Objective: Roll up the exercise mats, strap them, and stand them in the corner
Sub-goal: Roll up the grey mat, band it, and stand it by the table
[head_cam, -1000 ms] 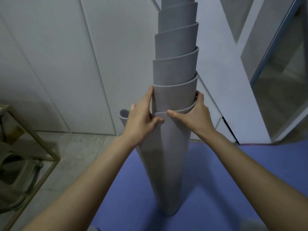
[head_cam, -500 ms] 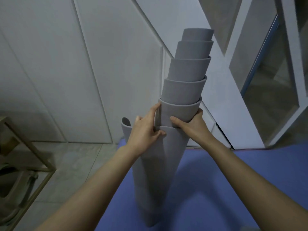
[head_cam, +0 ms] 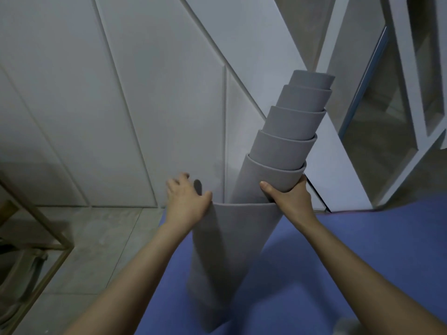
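Note:
A grey exercise mat [head_cam: 232, 250] stands on end, loosely rolled, and leans to the right toward the wall corner. Its inner layers [head_cam: 287, 146] have slid up and out like a telescope. My right hand [head_cam: 287, 199] grips the lowest protruding layer, thumb in front and fingers round the back. At the top rim of the outer wrap is my left hand [head_cam: 186, 201], fingers spread and blurred, thumb touching the rim. The wrap's loose end pokes up between thumb and fingers. No strap shows.
A blue mat [head_cam: 326, 262] lies flat on the floor under the roll. White wall panels [head_cam: 121, 117] stand behind, and a glass door [head_cam: 377, 141] at the right. A gold-framed rack [head_cam: 36, 226] stands on the tiled floor at the left.
The roll has tilted further right and its inner layers sit lower in view. My left hand has let go of the roll and spread its fingers at the outer rim. My right hand keeps its grip.

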A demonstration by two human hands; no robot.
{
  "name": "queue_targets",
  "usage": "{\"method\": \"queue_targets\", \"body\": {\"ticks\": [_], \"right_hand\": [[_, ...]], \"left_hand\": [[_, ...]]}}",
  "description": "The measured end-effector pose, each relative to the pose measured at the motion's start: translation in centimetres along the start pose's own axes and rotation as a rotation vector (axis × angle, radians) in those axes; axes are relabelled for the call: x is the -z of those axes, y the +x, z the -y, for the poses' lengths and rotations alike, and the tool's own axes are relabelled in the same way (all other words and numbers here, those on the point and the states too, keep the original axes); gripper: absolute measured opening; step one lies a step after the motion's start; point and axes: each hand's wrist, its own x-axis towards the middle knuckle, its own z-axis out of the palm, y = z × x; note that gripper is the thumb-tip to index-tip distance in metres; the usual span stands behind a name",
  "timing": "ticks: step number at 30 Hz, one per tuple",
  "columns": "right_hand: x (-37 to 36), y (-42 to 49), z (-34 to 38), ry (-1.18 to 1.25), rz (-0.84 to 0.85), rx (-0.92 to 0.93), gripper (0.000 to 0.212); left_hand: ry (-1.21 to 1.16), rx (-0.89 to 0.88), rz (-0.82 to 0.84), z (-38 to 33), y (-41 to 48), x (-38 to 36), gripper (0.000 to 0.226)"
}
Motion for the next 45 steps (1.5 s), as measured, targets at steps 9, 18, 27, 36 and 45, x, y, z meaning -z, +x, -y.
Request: {"method": "queue_targets", "body": {"ticks": [9, 18, 27, 36, 45], "right_hand": [[1.3, -0.3, 2.6, 0.014, 0.010, 0.111, 0.086], [4.5, -0.8, 6.9, 0.020, 0.146, 0.350, 0.091], [4.4, -0.8, 1.9, 0.169, 0.323, 0.220, 0.106], [6.8, 1.2, 3.3, 0.203, 0.234, 0.283, 0.091], [7.9, 1.1, 1.5, 0.067, 0.321, 0.246, 0.076]], "left_hand": [[-0.649, 0.172, 0.046, -0.7, 1.3, 0.7, 0.011], [-0.730, 0.107, -0.021, -4.8, 5.2, 0.4, 0.023], [-0.626, 0.135, 0.185, -4.5, 2.3, -2.9, 0.025], [-0.716, 0.103, 0.291, -10.3, -0.1, -1.5, 0.084], [-0.778, 0.100, 0.519, -11.5, -2.3, -3.2, 0.062]]}}
